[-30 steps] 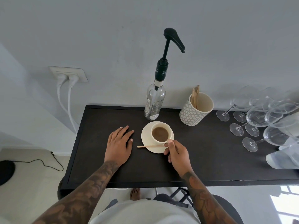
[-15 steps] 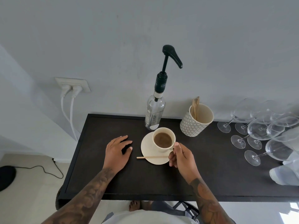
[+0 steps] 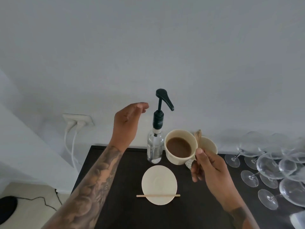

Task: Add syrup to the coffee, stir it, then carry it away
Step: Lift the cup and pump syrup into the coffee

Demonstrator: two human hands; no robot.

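Right hand (image 3: 212, 176) pinches smooth cream cup (image 3: 180, 146), handle probably hidden; left hand (image 3: 127, 123) loosely spread.

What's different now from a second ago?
The right hand has lifted the coffee cup off the saucer and holds it up beside the syrup bottle. The left hand has left the table and risen toward the pump. The saucer, with the stir stick across it, stayed put.

glass bottle (image 3: 155, 150), matt table (image 3: 125, 212), wooden stirrer (image 3: 158, 195)
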